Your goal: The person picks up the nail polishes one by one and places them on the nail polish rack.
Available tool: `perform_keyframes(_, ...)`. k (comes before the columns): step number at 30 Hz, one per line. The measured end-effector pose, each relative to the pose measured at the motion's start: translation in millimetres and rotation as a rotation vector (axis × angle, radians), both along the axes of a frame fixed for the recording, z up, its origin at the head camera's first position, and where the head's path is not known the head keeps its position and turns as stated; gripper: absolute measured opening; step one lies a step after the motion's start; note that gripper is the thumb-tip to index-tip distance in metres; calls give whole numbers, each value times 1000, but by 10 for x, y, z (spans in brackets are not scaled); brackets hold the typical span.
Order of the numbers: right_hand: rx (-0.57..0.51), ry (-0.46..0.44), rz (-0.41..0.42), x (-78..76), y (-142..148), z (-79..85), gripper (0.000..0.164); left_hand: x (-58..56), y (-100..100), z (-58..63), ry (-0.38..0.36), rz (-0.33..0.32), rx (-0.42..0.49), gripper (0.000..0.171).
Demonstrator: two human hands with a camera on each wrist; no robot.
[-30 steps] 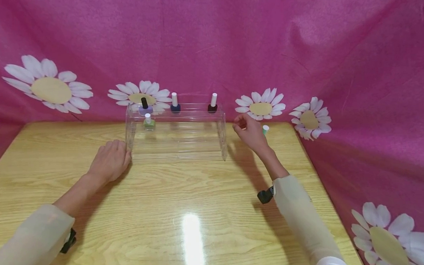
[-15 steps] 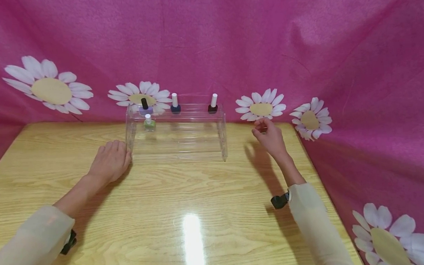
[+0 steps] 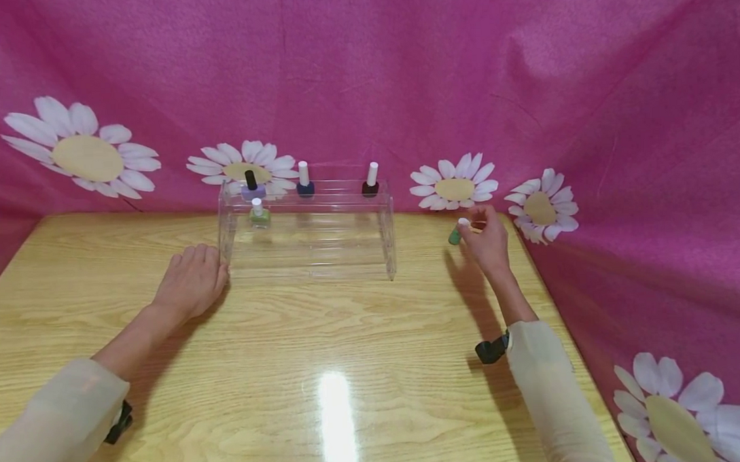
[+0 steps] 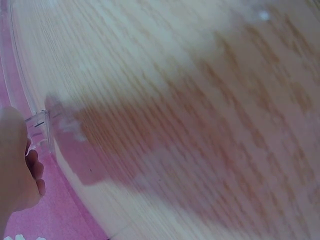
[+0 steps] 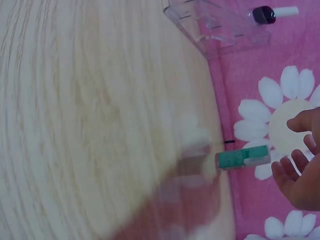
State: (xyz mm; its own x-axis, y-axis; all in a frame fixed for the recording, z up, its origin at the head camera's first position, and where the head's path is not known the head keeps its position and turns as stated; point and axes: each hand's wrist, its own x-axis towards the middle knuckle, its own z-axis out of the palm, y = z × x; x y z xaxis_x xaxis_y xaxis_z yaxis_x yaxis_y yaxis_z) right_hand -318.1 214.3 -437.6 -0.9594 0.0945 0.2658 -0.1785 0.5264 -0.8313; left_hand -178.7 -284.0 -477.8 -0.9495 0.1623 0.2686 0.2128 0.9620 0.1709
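Note:
A clear stepped acrylic display rack stands at the back of the wooden table. My left hand grips its left end; in the left wrist view the fingers curl by the rack's corner. At right, a green nail polish bottle with a white cap stands on the table. My right hand is just right of it, thumb and fingers spread apart. In the right wrist view a gap separates those fingers from the green bottle, so the hand holds nothing.
The rack's top step bears a lilac bottle with a black cap, a navy bottle and a dark bottle, both white-capped. One step lower sits a light green bottle. A pink daisy-print cloth hangs behind the table.
My right hand has moved rightward from beside the rack, past the green nail polish bottle, to its right side. The left hand and the rack have stayed in place.

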Motion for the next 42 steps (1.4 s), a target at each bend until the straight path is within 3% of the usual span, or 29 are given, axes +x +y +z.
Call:
perform_keyframes(9, -54, -152, -37, -85, 48, -158, 47, -6, 5, 12, -15, 12, 2, 23)
perform_keyframes(20, -111, -211, -27, -186, 15, -304, 48, 20, 1, -13, -29, 6, 2, 23)
perform_keyframes(26, -118, -246, -8, -217, 37, -362, 50, 19, 9, 12, 0, -3, -12, 24)
perform_keyframes(42, -184, -207, -29, -289, -29, -444, 49, 4, -8, -3, -16, -9, -9, 24)
